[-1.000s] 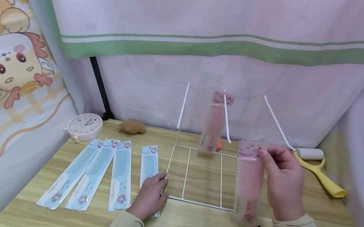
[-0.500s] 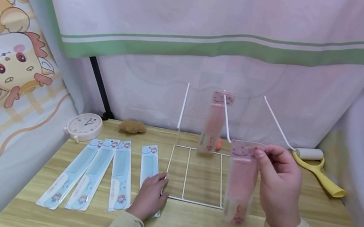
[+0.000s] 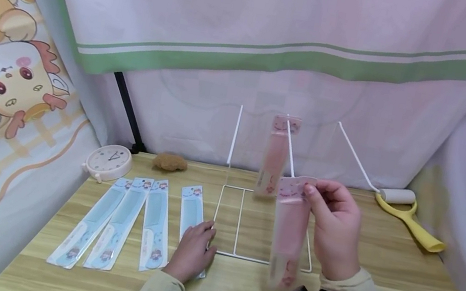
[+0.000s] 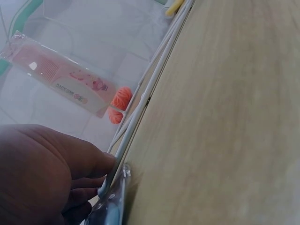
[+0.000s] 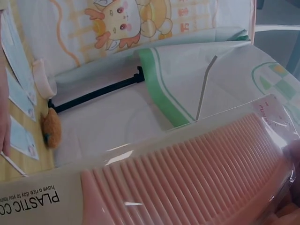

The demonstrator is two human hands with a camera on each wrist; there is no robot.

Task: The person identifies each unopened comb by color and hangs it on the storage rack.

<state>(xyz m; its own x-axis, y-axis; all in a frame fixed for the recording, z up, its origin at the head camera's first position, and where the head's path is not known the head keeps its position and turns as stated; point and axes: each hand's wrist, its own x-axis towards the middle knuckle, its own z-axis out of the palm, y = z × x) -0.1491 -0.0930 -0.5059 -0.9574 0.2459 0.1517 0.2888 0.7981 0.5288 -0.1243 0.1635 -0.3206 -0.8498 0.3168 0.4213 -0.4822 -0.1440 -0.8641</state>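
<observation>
Right hand: the right hand (image 3: 332,230) sits right of centre in the head view, raised above the table; thumb and fingers pinch the top edge of a packaged pink comb (image 3: 289,231).
Held comb: the pack hangs upright from the pinch, label end down, in front of the lower right part of the white wire rack (image 3: 239,222). In the right wrist view the pink comb (image 5: 187,180) fills the lower half of the frame, teeth visible through the clear sleeve.
Left hand: the left hand (image 3: 192,250) lies low at centre left of the head view, fingers relaxed and nearly straight, holding nothing. Its fingertips press the front left corner of the rack base (the left wrist view shows the fingers (image 4: 89,164) against the white wire) and the palm rests on the nearest blue comb pack (image 3: 191,216).
Rack: three white prongs rise from the base; a second pink comb pack (image 3: 275,155) hangs on the middle prong, centre of frame.
Table, left half: three more blue comb packs (image 3: 125,223) lie side by side, left of the left hand.
Table, rear edge: a round clock (image 3: 108,161) at the left, a brown plush piece (image 3: 170,161) beside it, an orange object (image 4: 121,103) behind the rack.
Table, right edge: a yellow-handled lint roller (image 3: 408,215) lies well apart from both hands.
</observation>
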